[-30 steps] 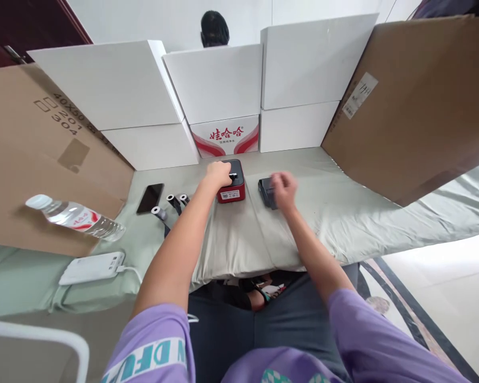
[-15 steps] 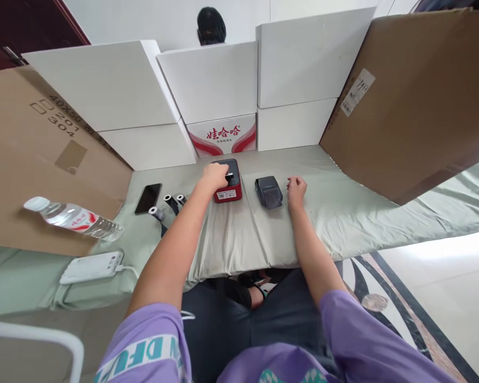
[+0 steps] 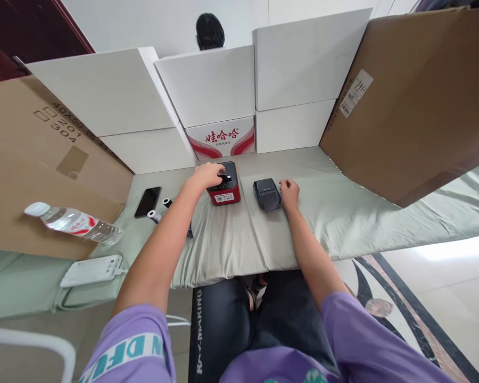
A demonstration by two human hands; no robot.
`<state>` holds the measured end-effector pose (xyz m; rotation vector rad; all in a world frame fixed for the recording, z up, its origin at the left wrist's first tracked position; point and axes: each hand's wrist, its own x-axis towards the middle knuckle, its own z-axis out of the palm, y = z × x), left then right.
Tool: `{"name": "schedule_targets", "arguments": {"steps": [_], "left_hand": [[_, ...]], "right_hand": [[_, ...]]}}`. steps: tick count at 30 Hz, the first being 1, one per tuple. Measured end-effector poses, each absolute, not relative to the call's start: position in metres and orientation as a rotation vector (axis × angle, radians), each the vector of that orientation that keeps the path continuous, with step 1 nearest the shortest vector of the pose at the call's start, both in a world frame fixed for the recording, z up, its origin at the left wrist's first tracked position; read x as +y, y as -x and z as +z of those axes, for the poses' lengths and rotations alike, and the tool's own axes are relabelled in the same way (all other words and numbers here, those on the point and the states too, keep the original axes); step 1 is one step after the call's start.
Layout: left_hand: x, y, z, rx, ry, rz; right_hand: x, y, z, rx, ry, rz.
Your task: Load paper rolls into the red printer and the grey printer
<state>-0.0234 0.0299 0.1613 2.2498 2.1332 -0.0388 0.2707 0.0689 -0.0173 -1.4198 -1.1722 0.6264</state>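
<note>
My left hand lies over the top of a red box-shaped device with a black top. Its thumb and fingers are closed around a small black piece there; its exact kind is unclear. Right of that device sits a small black portable printer with a dark cover at its front. My right hand rests on the cloth just beyond the printer's right side, fingers curled in, with nothing visible in them. Paper rolls with dark strips lie left of the device, partly hidden behind my left forearm.
A dark phone, a water bottle and a white power bank with a cable are at the left. White boxes line the back; cardboard boxes flank both sides. A person's head shows behind the boxes.
My left hand has shifted slightly left and the fingers now show more on the black piece. My right hand has come closer to the printer, whose front cover looks flatter.
</note>
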Motion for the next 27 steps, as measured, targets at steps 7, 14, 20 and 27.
{"name": "schedule_targets", "arguments": {"steps": [7,14,20,27], "left_hand": [[-0.035,-0.045,0.079,1.905,-2.243,0.961],[-0.033,-0.09,0.005,1.892,-1.997,0.586],[-0.022,-0.096,0.004,1.996,-1.996,0.535],[-0.018,-0.096,0.006,2.018,-2.022,0.493]], "right_hand": [[0.077,-0.266,-0.016,-1.274,1.074,0.922],[0.079,-0.266,-0.021,-1.337,1.027,1.026],[0.077,-0.263,-0.026,-1.299,1.12,0.968],[0.074,-0.262,-0.025,-1.313,1.153,0.903]]}}
